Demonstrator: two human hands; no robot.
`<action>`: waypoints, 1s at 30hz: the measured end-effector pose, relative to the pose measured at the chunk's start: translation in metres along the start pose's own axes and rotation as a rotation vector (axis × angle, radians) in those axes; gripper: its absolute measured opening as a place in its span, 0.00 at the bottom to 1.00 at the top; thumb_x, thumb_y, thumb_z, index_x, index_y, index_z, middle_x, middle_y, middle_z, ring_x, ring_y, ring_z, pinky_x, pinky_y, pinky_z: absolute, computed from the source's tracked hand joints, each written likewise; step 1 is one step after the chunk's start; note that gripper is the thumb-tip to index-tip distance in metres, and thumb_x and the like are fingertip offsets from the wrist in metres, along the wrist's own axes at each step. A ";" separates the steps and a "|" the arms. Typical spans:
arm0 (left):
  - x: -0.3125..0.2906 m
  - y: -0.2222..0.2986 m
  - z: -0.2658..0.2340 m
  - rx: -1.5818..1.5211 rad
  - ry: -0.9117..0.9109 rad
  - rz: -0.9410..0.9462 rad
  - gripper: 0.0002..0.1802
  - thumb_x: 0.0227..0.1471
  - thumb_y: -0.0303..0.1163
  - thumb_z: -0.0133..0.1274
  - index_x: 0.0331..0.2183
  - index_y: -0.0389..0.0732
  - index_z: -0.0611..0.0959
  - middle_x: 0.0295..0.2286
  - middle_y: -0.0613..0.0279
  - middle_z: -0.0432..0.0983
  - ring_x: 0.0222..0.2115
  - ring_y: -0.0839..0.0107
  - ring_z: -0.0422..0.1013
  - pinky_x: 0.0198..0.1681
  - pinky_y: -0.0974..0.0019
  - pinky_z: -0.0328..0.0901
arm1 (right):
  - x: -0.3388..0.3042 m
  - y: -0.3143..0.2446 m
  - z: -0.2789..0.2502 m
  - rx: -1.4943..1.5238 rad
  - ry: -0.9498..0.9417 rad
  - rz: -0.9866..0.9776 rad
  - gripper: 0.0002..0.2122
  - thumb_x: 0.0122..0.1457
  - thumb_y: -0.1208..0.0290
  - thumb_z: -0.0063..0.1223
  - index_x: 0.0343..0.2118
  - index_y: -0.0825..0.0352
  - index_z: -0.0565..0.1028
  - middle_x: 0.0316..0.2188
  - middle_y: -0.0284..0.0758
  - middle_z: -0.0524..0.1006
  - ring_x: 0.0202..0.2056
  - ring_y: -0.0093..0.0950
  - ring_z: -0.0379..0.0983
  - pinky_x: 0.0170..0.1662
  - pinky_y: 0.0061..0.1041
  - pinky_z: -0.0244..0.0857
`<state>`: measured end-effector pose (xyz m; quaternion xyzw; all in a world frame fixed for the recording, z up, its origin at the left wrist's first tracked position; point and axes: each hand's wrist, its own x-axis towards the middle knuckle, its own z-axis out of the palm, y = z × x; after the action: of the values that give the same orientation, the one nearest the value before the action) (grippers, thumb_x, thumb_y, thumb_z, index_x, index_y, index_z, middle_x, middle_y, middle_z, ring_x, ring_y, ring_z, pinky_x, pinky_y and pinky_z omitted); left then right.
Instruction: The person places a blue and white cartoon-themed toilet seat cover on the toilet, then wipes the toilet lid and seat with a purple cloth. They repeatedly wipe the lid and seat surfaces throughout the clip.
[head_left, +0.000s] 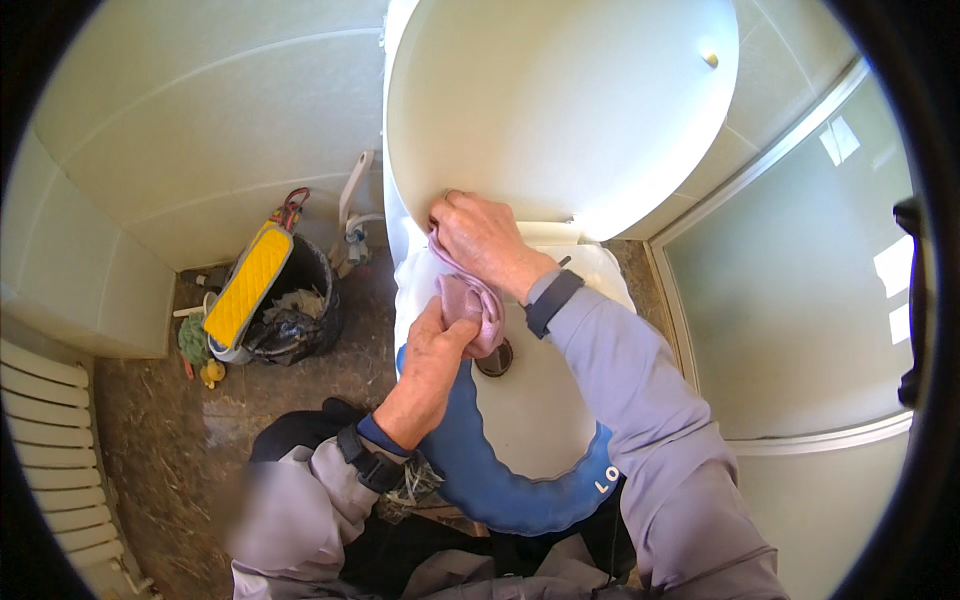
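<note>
A pink cloth [470, 300] hangs bunched over the toilet bowl, stretched between my two hands. My left hand [432, 365] grips its folded lower part, thumb on top. Up by the lid's hinge, my right hand [485, 235] presses another end of the cloth against the left lower edge of the raised white toilet lid [560, 110]; its fingertips are partly hidden. Below them lies the blue padded seat cover [520, 500] around the front of the toilet bowl [540, 400], with the dark drain hole [494, 357] beside the cloth.
Left of the toilet stands a black-lined waste bin [320, 290] with a yellow quilted pad [250, 285] leaning on it. A white-handled brush [355, 190] and pipe valve are by the wall. A white radiator [50, 440] is at far left, a glass shower door [790, 280] at right.
</note>
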<state>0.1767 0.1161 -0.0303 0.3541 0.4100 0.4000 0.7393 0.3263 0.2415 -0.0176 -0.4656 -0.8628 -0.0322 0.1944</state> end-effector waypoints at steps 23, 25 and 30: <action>-0.012 0.005 0.012 -0.139 -0.095 -0.066 0.15 0.61 0.24 0.55 0.50 0.39 0.78 0.38 0.65 0.77 0.37 0.76 0.74 0.38 0.69 0.71 | -0.104 -0.035 -0.112 0.577 -0.313 0.250 0.23 0.67 0.58 0.55 0.61 0.64 0.70 0.43 0.43 0.81 0.43 0.41 0.80 0.45 0.38 0.73; -0.011 0.004 0.012 -0.192 -0.106 -0.030 0.14 0.64 0.28 0.51 0.50 0.38 0.78 0.40 0.62 0.78 0.39 0.73 0.76 0.36 0.67 0.71 | -0.112 -0.050 -0.105 0.492 -0.188 0.111 0.25 0.67 0.57 0.56 0.63 0.63 0.69 0.50 0.43 0.79 0.46 0.41 0.79 0.45 0.39 0.74; -0.013 0.006 0.012 -0.295 -0.214 -0.004 0.26 0.69 0.39 0.50 0.62 0.36 0.70 0.55 0.53 0.73 0.53 0.63 0.74 0.58 0.54 0.68 | -0.105 -0.052 -0.078 0.345 -0.232 0.169 0.26 0.58 0.74 0.57 0.62 0.61 0.72 0.58 0.44 0.75 0.50 0.47 0.77 0.52 0.42 0.74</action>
<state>0.1814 0.1046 -0.0158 0.2816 0.2665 0.4140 0.8235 0.3593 0.1113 0.0221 -0.4968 -0.8300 0.1861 0.1725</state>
